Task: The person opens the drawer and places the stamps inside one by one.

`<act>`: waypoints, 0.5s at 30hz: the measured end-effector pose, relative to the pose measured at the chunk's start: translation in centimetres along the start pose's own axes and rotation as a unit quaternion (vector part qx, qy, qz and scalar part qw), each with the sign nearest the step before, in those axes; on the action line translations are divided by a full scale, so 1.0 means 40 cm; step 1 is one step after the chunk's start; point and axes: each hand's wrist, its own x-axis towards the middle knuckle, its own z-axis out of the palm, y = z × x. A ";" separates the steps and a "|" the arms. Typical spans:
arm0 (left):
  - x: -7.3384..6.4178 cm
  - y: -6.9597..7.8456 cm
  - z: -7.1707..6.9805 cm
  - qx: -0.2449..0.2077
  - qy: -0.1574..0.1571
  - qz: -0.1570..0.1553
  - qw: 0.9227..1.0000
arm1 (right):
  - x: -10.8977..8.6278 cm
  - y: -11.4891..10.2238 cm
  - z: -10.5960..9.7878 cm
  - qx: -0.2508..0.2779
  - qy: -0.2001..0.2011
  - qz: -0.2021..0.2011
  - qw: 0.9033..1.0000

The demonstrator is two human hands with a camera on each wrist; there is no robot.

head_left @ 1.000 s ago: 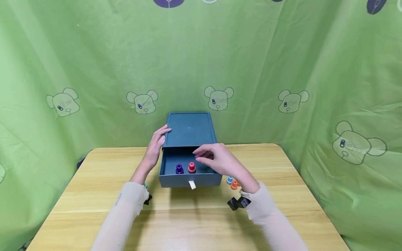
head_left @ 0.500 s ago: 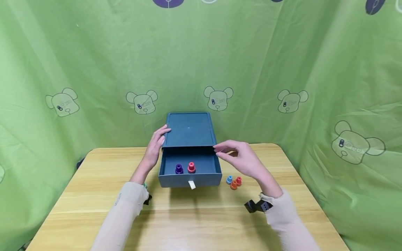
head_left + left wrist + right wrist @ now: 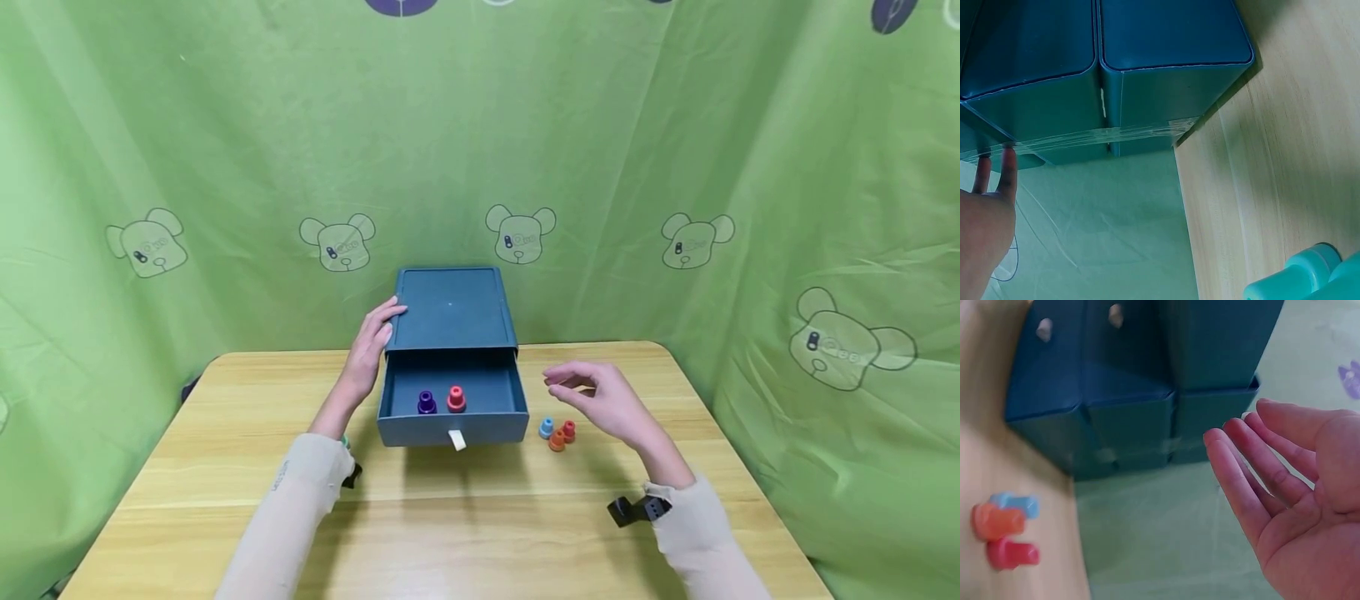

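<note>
A dark blue drawer unit (image 3: 453, 308) stands at the back of the table, its top drawer (image 3: 453, 432) pulled out. Inside that drawer, near the front wall, a purple stepped peg (image 3: 427, 403) and a red stepped peg (image 3: 456, 400) stand upright side by side. My left hand (image 3: 367, 350) rests on the unit's left side with fingers extended; the left wrist view shows two fingertips (image 3: 1007, 156) against it. Off to the drawer's right, my right hand (image 3: 600, 400) hovers with loosely bent fingers and nothing in them. Its palm shows bare in the right wrist view.
Blue (image 3: 547, 428), orange (image 3: 557, 440) and red (image 3: 568, 431) pegs cluster on the table right of the drawer unit. Teal pegs (image 3: 1297, 275) stand on its left side. The unit has stacked tiers bound by clear tape (image 3: 1085, 139). A green curtain (image 3: 600, 167) hangs behind.
My right hand has moved from over the drawer out to the right, uncovering the drawer's right part and the pegs on the table. My left hand has stayed put.
</note>
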 end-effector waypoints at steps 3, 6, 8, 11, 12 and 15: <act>0.000 0.000 -0.001 0.002 -0.003 -0.001 1.000 | -0.010 0.042 0.002 0.000 -0.001 0.018 1.000; 0.000 0.000 -0.002 0.000 -0.005 -0.002 1.000 | -0.019 0.086 0.005 0.000 -0.001 0.036 0.999; 0.001 0.000 -0.003 -0.002 -0.004 -0.001 1.000 | -0.024 0.116 0.008 -0.005 -0.001 0.043 0.999; 0.001 0.000 -0.002 -0.003 -0.004 0.000 1.000 | -0.030 0.160 0.014 -0.010 0.002 0.058 0.998; 0.001 0.000 -0.002 -0.003 -0.004 -0.001 1.000 | -0.032 0.174 0.016 -0.013 0.002 0.063 0.998; 0.000 0.001 -0.002 -0.002 -0.006 -0.005 1.000 | -0.037 0.210 0.023 -0.016 0.001 0.082 0.996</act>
